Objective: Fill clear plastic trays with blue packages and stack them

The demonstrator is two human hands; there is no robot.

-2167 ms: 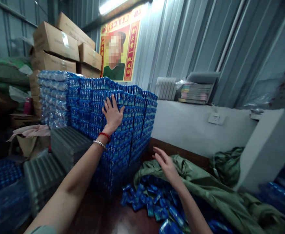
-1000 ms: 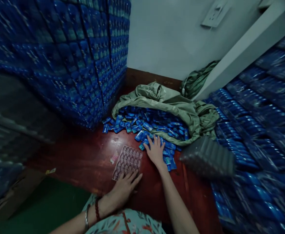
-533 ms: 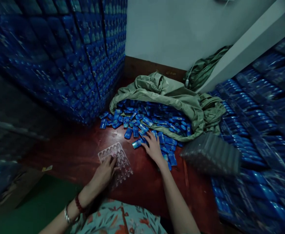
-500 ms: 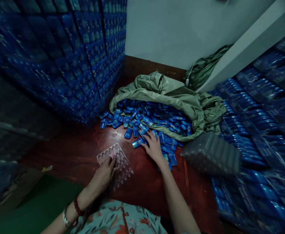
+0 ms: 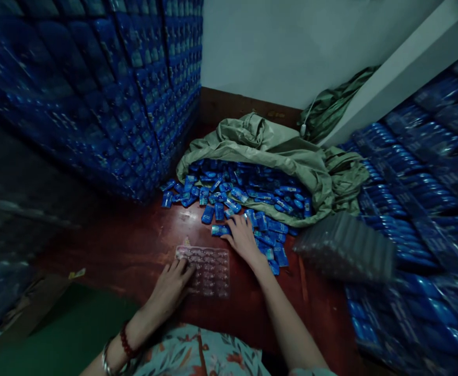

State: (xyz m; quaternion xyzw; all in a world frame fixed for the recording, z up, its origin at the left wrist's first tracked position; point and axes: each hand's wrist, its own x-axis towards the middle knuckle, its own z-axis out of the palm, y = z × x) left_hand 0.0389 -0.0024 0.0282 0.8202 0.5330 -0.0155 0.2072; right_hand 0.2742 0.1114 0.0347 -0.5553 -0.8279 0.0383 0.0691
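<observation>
My left hand [image 5: 174,284] holds the left edge of a clear plastic tray [image 5: 215,271] with rows of moulded cups, its fingers curled over the rim. The tray lies on the reddish-brown tabletop [image 5: 134,250]. My right hand [image 5: 242,239], fingers spread, reaches over loose blue packets [image 5: 266,237] at the front of the pile. One blue packet [image 5: 220,230] lies beside its fingertips; whether they touch is unclear. Behind them, a greenish sack [image 5: 252,151] lies on its side, its mouth full of similar blue packets [image 5: 248,180].
Tall stacks of blue packs [image 5: 95,94] stand at the left, and more wrapped blue packs [image 5: 401,209] at the right. A stack of clear trays [image 5: 346,248] sits right of the pile. A white wall [image 5: 283,52] rises behind.
The clear tray has turned square to my body and moved slightly right, with my left hand at its left edge. My right hand has shifted slightly and stays over the blue packets.
</observation>
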